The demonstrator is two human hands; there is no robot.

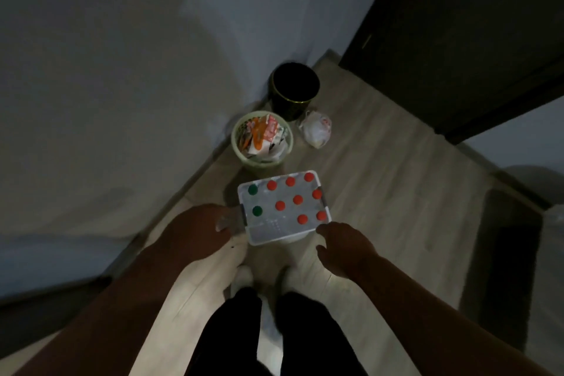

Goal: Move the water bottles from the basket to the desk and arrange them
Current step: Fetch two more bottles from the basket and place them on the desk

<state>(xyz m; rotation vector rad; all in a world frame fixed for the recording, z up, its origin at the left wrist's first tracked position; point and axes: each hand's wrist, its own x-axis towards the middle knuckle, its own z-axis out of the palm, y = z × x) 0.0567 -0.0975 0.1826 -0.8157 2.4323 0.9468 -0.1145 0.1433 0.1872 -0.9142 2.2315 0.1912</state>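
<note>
Water bottles (280, 205), red- and green-capped, stand packed in the clear rectangular plastic basket (274, 236) at mid-frame, left hand (201, 223) at its dark side handle (242, 214), grip too blurred to tell, right hand (345, 247) loosely curled and empty beside the near corner, seemingly to lift it.

Eight red-capped bottles (280, 205), two green-capped bottles (257, 210), one basket (265, 233)

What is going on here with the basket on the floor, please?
A person stands over a basket on the floor, packed with upright bottles: eight with red caps, two with green. The left hand is at the handle on the basket's left side, its grip too blurred to judge. The right hand reaches, open, toward the near right corner. Neither hand holds a bottle.
</note>
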